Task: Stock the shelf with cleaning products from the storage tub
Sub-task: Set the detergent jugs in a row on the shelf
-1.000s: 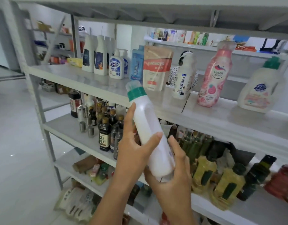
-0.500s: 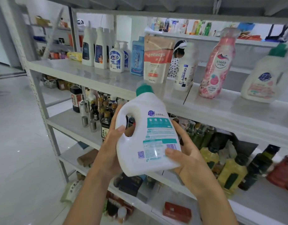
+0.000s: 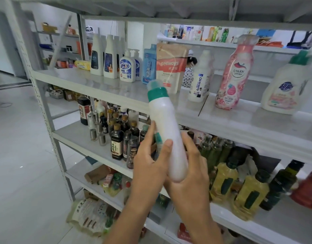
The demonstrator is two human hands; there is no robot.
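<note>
We now see the detergent bottle (image 3: 166,136) turned narrow-edge toward us, both grips, left hand (image 3: 148,166) and right hand (image 3: 190,175), closed around it, ready for the shelf (image 3: 99,85)

Two hands, the left hand (image 3: 148,166) and the right hand (image 3: 192,175), hold one white detergent bottle (image 3: 166,131) at the frame's centre. On the upper shelf (image 3: 116,92) stand one tan Seaways refill pouch (image 3: 170,67), one blue pouch (image 3: 149,65), one white Oil enemy bottle (image 3: 200,80), one pink Uyajoy bottle (image 3: 235,74) and one white green-capped jug (image 3: 287,85). At lower right, two yellow oil bottles (image 3: 222,182) show clearly.
</note>
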